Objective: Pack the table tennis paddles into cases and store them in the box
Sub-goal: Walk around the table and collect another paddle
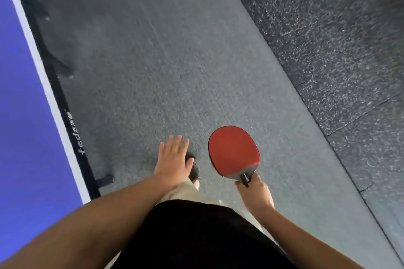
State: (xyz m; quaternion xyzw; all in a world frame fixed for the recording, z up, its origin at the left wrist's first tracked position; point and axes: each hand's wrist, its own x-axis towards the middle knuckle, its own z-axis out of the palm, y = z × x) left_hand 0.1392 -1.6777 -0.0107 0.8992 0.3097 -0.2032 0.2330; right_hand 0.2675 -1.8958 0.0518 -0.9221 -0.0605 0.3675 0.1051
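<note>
One red paddle (234, 150) in right hand (255, 194), blade pointing forward, handle back.

We have one view, from the head, tilted steeply down over our own body at the grey floor (175, 61). Our left hand (172, 159) and right hand (255, 194) sit close, low in frame. Left of the left hand runs the blue table (26, 116) edge; beyond the right hand lies speckled matting (338, 39).
</note>
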